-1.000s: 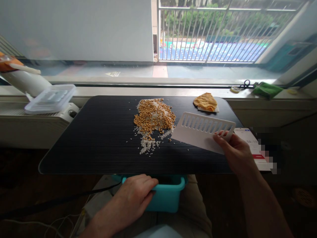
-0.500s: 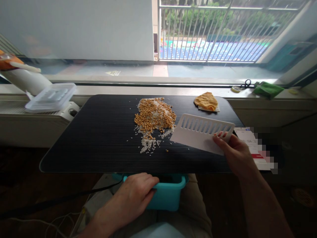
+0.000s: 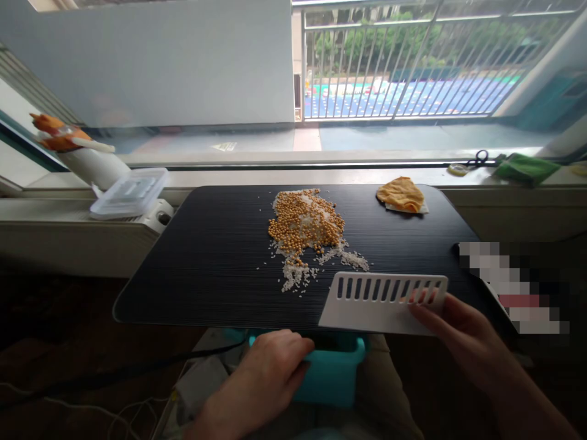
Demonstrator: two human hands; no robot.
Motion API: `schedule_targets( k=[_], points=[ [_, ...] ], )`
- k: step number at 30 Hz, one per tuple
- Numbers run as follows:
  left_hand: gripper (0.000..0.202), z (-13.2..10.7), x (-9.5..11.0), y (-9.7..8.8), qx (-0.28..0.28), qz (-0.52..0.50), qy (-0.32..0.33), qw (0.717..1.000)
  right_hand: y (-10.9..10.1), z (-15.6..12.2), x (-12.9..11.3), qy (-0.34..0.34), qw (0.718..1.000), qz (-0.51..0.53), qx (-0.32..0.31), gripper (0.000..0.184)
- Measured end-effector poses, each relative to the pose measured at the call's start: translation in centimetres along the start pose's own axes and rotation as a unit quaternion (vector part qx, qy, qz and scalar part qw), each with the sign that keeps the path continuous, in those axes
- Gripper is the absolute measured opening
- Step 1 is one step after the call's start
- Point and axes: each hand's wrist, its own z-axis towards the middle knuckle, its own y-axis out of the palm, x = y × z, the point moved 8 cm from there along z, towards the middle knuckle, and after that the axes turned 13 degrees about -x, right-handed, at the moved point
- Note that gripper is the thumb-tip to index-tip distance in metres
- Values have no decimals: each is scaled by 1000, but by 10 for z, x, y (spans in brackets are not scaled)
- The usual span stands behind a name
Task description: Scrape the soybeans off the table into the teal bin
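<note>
The right hand (image 3: 463, 333) has its fingers (image 3: 426, 315) clamped on the right end of a white slotted scraper (image 3: 367, 308), at the table's (image 3: 206, 256) near edge. Beans and rice (image 3: 305, 223) lie heaped just beyond those fingers. The left hand (image 3: 261, 382) curls its fingers over the tub (image 3: 337, 376) rim.

Black table (image 3: 206, 269) bears soybeans (image 3: 305, 223), rice (image 3: 296, 275); orange cloth (image 3: 400, 194).

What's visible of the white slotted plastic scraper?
The white slotted plastic scraper is a flat trapezoid sheet with one row of oblong slots along its far edge; the rest is plain. The right hand pinches its right end, fingertips showing through the slots. It sits at the near edge of the black ribbed tabletop, short of the spilled soybeans and rice, above the turquoise plastic bin. Contact with the tabletop can't be told.
</note>
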Motion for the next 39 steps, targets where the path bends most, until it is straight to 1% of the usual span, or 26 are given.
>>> schedule_targets(
  k=[3, 4, 6, 8, 9, 12, 13, 15, 18, 25, 28, 31, 35, 39],
  points=[
    [19, -2, -3, 2, -3, -7, 4, 1000, -4, 8, -1, -20, 996, 18, 85, 33],
    [19, -3, -4, 3, 1, -10, 2, 1000, -1, 12, -2, -25, 994, 28, 103, 34],
    [23, -5, -8, 4, 9, -15, 4, 1000, 13, 17, -6, -38, 991, 54, 117, 34],
    [27, -6, -12, 6, 16, -20, 11, 1000, 39, 19, -11, -46, 991, 80, 96, 33],
    [29, -7, -13, 6, 22, -22, 14, 999, 51, 17, -13, -54, 990, 90, 97, 33],
    [30, -8, -17, 7, 44, -24, 21, 999, 90, 12, -13, -53, 991, 104, 60, 33],
    [29, -8, -18, 7, 48, -27, 23, 998, 100, 10, -11, -49, 993, 97, 50, 34],
    [26, -8, -18, 7, 46, -36, 29, 998, 108, 7, -6, -43, 994, 93, 48, 34],
    [24, -7, -19, 6, 41, -44, 34, 998, 102, 3, 1, -35, 993, 94, 69, 33],
    [26, -6, -19, 5, 56, -32, 46, 997, 64, -6, 10, -28, 986, 71, 150, 37],
    [27, -6, -18, 3, 60, -22, 38, 997, 50, -4, 11, -26, 980, 73, 185, 38],
    [29, -4, -15, 2, 47, -8, 25, 999, 36, 2, 11, -34, 974, 75, 209, 38],
    [30, -1, -13, 1, 32, 11, -3, 999, 17, 12, 8, -59, 970, 71, 225, 39],
    [29, -2, -12, 1, 46, 27, -21, 998, 4, 25, 0, -96, 971, 65, 210, 37]
  ],
)
